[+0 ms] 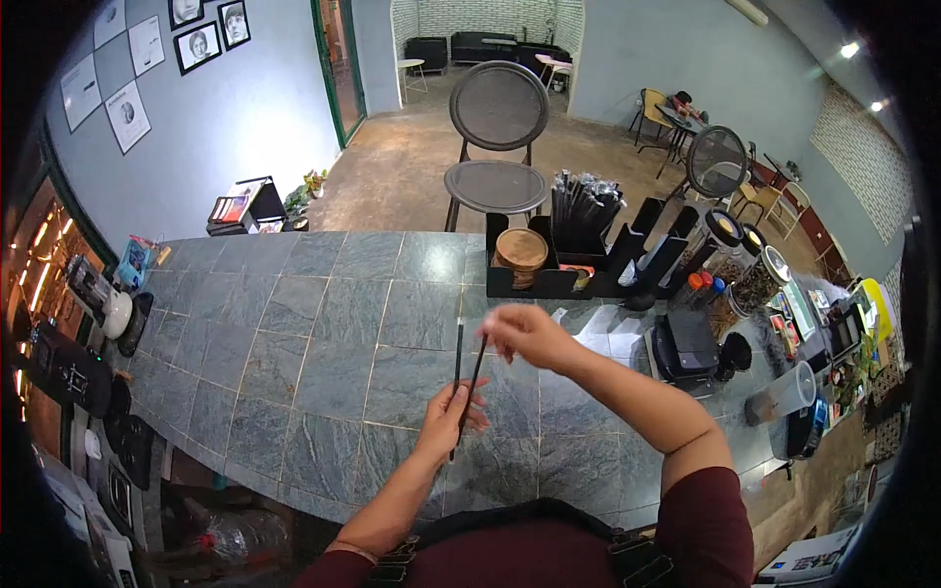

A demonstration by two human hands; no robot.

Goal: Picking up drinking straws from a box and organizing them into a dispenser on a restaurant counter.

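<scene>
Two thin black straws (459,353) stand up from my left hand (446,419), whose fingers close around their lower parts above the tiled counter (316,375). The left straw has a pale, see-through tip, perhaps the end of a wrapper. My right hand (526,336) is a little blurred and pinches the top of the other straw (474,371), which leans right. Beyond my hands, a bundle of black straws (584,206) with clear wrapper ends fills a compartment of the black organizer (526,288). A round wooden container (521,253) sits in its left part.
Lidded glass jars (761,283), a black box-shaped device (685,344) and a clear plastic pitcher (783,393) stand on the right. A grinder (103,301) and a black scale-like device (70,367) are at left. A mesh-backed chair (498,106) stands beyond the counter.
</scene>
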